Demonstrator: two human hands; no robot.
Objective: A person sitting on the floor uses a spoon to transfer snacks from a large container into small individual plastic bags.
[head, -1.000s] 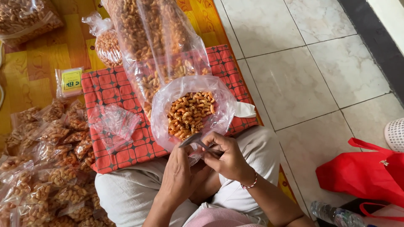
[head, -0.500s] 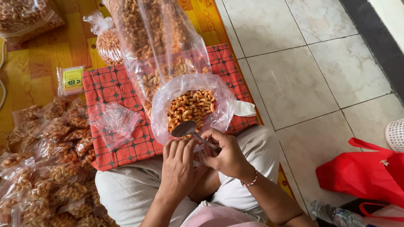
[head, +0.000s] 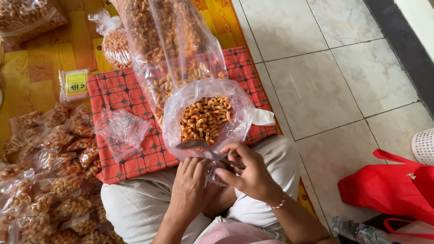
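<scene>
Pale floor tiles (head: 316, 90) border a red checked cloth (head: 117, 95) bearing an open snack bag (head: 205, 117) (plastic, clear). Right hand (head: 248, 174) fingers pinch a spoon (head: 199, 143) inside; left hand (head: 192, 185) grips a small bag (head: 212, 174).

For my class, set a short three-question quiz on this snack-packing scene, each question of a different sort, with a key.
1. True or false: the open bag of curly snacks rests on the red checked cloth.
2. Multiple choice: where do the small filled packets lie? A) at the person's left side B) on the grey tiles C) inside the red bag
3. Fill in: the left hand and right hand meet just below the open bag, next to a metal ____ that lies inside it.

Key: 1 true; 2 A; 3 scoop
</scene>
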